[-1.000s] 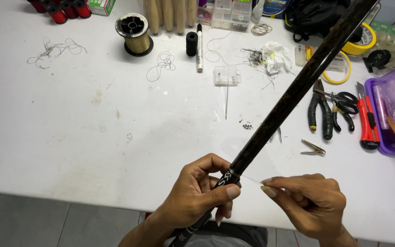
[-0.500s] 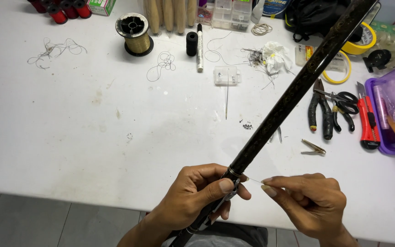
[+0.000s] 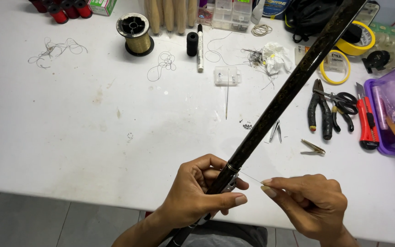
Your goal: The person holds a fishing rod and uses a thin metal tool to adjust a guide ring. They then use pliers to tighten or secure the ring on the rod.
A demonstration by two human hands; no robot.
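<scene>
A long dark rod point(image 3: 289, 91) with faint gold patterning runs diagonally from the lower middle up to the top right, above a white table point(image 3: 69, 137). My left hand point(image 3: 197, 194) is wrapped around its lower end, where a small metal fitting sits. My right hand point(image 3: 312, 206) is just to the right of it and pinches a very thin thread point(image 3: 251, 178) between thumb and forefinger. The thread stretches taut from the fitting to those fingertips.
On the table lie a gold thread spool point(image 3: 136, 34), a white pen point(image 3: 200, 48), a black cylinder point(image 3: 192, 43), a long needle point(image 3: 227, 93), a small clear box point(image 3: 227, 75), pliers point(image 3: 320, 110), scissors point(image 3: 341, 100), a red cutter point(image 3: 365, 119), yellow tape rolls point(image 3: 334, 68) and a purple tray point(image 3: 392, 114).
My left hand has shifted its grip slightly on the rod's lower end. My right hand keeps the thread pinched in nearly the same place.
</scene>
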